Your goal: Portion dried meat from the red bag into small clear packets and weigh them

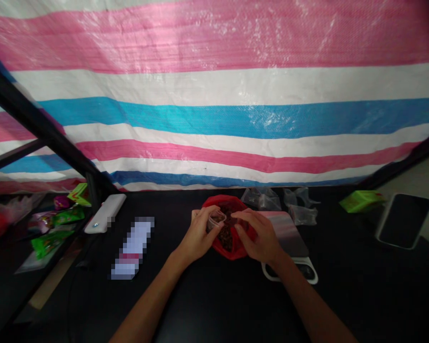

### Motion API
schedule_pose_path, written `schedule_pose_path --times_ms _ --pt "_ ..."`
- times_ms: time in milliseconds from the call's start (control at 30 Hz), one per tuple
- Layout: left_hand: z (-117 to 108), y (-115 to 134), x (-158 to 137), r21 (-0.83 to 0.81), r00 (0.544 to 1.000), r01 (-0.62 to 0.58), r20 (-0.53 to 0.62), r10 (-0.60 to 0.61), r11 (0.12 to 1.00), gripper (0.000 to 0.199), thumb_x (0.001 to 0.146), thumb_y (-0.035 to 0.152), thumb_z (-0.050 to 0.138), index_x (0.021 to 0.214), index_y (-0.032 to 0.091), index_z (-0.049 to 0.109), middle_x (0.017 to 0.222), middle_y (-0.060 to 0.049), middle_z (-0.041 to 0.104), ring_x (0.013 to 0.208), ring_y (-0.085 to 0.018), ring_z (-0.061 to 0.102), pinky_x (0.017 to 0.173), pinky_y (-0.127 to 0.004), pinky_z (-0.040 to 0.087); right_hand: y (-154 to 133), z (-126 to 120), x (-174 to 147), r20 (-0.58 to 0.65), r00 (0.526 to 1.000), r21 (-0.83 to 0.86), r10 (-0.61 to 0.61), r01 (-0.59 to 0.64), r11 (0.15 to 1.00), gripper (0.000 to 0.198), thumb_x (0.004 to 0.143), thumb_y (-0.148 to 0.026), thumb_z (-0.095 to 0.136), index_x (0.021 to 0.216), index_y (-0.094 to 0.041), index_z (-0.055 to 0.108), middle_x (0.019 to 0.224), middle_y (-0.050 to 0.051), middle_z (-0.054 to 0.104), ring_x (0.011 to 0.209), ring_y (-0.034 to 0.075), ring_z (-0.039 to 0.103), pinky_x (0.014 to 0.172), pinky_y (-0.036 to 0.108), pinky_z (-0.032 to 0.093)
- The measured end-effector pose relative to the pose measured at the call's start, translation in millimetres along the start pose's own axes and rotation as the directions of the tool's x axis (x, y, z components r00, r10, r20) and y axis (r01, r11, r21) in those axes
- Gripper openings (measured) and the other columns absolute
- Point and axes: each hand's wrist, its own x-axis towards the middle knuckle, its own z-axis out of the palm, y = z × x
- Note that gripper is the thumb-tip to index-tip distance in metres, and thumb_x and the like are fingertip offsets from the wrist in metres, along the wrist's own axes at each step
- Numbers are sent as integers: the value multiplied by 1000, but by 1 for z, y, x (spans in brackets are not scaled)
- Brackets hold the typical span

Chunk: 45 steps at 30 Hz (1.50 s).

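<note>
A red plastic bag [232, 251] full of dark brown bits lies open on the black table [214, 305], right in front of me. My left hand [199, 237] holds a small clear plastic bag [215, 220] over the red bag's mouth. My right hand [259, 236] reaches in from the right, its fingers pinched at the clear bag's opening, with some of the dark bits under them. Both hands hover over the red bag and hide much of it.
A white kitchen scale [293, 247] sits just right of the red bag. Several empty clear bags [282, 200] lie behind it. A green packet [361, 200] and a phone [403, 220] are far right. A white power bank [105, 213] and a blurred paper [132, 247] lie left.
</note>
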Motion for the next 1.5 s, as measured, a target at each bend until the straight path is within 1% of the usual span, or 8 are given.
schedule_pose_path --times_ms 233,567,733,900,1033,1167,1367,1500 --pt "23 5 -16 -278 999 10 53 5 961 68 101 33 56 156 29 18 140 -14 49 129 -27 51 113 -52 41 -5 5 -1 74 995 -16 -61 62 998 20 97 -15 60 113 -27 64 105 4 70 90 18 67 80 33 53" --pt "26 6 -20 -293 980 -169 53 192 941 96 76 4 59 156 28 11 142 -15 41 135 -33 46 113 -59 41 -9 11 -1 105 994 65 -16 9 998 8 96 -20 66 99 -26 68 114 6 62 102 19 64 86 34 54" --pt "13 5 -12 -209 970 -234 8 241 949 82 81 18 64 151 24 21 141 -16 40 133 -33 44 112 -57 41 0 -7 3 -48 999 101 22 -17 995 4 97 -21 62 96 -25 63 125 9 63 114 24 62 95 40 52" --pt "6 -9 -6 33 966 -257 -2 257 966 71 88 29 65 150 24 29 140 -16 43 131 -34 42 112 -58 37 20 -54 3 -142 974 164 179 -155 974 8 98 -27 60 91 -24 62 88 2 64 79 18 61 69 30 48" --pt "5 -15 -5 112 979 -204 8 204 973 60 94 28 59 148 23 35 141 -16 45 132 -32 42 111 -53 36 44 -92 -5 170 886 57 432 -447 893 24 96 -38 60 79 -22 61 72 0 58 67 18 55 61 30 43" --pt "4 -12 -3 144 984 -178 8 179 973 53 94 26 57 144 22 42 138 -15 50 130 -31 44 108 -50 36 62 -103 -15 363 759 -99 541 -546 832 23 92 -39 60 78 -21 65 73 1 66 71 20 61 65 32 48" --pt "0 -6 3 211 981 -180 110 160 961 31 93 21 55 123 22 61 118 -10 68 117 -27 58 104 -48 34 73 -93 -17 205 825 -140 527 -509 850 23 90 -40 61 96 -22 75 98 6 75 88 24 68 78 37 54" --pt "-2 -12 5 280 987 -143 108 117 949 22 90 14 52 106 21 66 95 -5 74 93 -23 66 95 -46 36 79 -95 -16 37 876 -188 481 -467 864 26 92 -44 59 94 -22 74 93 5 75 85 23 68 77 35 53"
